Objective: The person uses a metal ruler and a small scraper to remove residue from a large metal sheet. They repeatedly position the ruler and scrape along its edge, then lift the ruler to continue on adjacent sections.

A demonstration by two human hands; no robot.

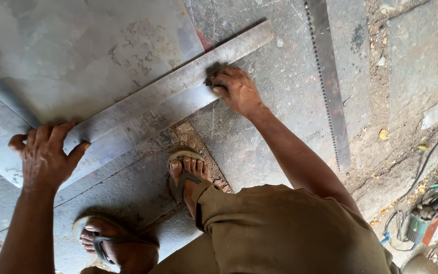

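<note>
The left hand (44, 157) is pressing flat, fingers spread wide, on the lower end of a long metal bar (171, 86). The bar is lying diagonally along the lower edge of a steel sheet (77, 56) on the floor. The right hand (236, 90) is pinched narrow against the bar's edge; if it is holding a marker, I cannot tell. To do this well, I think the bar must not be slipping, so both hands should be pushing down steadily. Count: one bar, one sheet, one saw blade (329, 81), one grinder (422, 226), two sandalled feet.
</note>
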